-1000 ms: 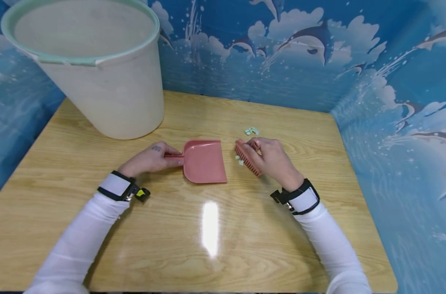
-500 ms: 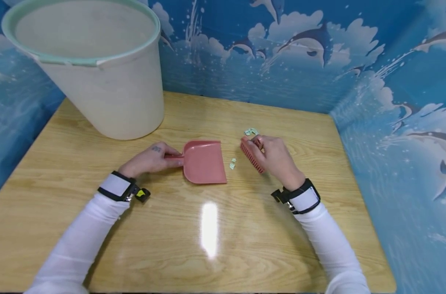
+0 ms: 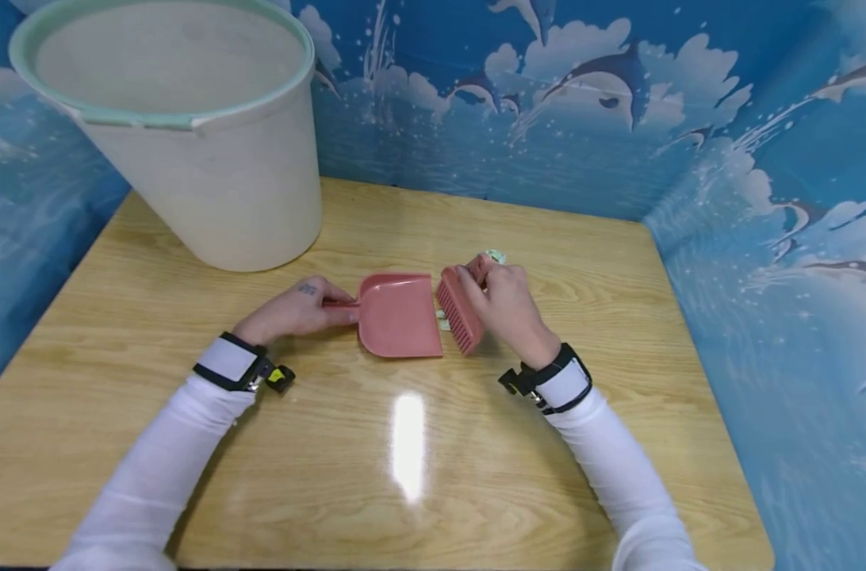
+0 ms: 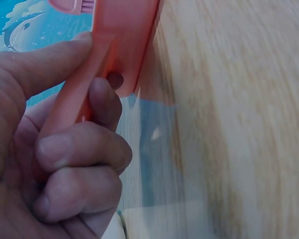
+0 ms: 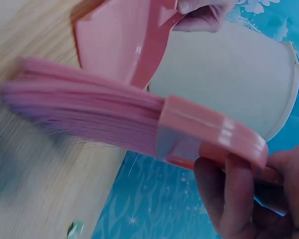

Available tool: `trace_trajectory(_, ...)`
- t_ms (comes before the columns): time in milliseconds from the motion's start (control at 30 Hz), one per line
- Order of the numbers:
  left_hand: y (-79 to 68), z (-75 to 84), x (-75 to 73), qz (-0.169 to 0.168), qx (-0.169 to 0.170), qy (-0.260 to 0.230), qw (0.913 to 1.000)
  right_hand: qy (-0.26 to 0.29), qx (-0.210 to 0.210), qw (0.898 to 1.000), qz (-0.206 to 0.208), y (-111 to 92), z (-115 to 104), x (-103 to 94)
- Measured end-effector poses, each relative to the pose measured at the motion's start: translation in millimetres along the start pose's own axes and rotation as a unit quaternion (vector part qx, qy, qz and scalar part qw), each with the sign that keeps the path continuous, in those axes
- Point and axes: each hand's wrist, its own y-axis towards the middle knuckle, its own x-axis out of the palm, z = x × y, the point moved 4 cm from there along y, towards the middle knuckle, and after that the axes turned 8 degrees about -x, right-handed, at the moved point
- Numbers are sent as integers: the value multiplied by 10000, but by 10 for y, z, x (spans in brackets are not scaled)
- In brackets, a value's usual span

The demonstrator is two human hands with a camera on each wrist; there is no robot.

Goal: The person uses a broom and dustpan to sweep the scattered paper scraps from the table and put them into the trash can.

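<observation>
Left hand (image 3: pixel 293 312) fingers curled round dustpan (image 3: pixel 397 315) handle; right hand (image 3: pixel 504 305) fingers pinching brush (image 3: pixel 458 319), bristles at pan lip.

A staged recording booth: dolphin-printed backdrop (image 3: pixel 583 95) encloses a wooden table (image 3: pixel 404 476).

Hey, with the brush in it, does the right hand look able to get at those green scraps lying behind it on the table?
Probably yes. The green scraps lie on bare table just beyond the right hand, with nothing between. The hand grips the brush, so it would sweep them rather than pick them up.
</observation>
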Motion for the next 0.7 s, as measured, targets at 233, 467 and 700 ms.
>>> trace_trajectory(233, -10, 21, 2, -18, 15, -28, 10000, 542, 121, 9984, 33, 103, -69, 93)
trace_trajectory(467, -2, 34, 2, -90, -127, -48, 9999, 829, 50, 9965, -96, 224, -210, 190)
trace_trajectory(700, -7, 45, 0, -108, -45, 48, 9999, 1505, 5, 9882, -270, 316, -314, 229)
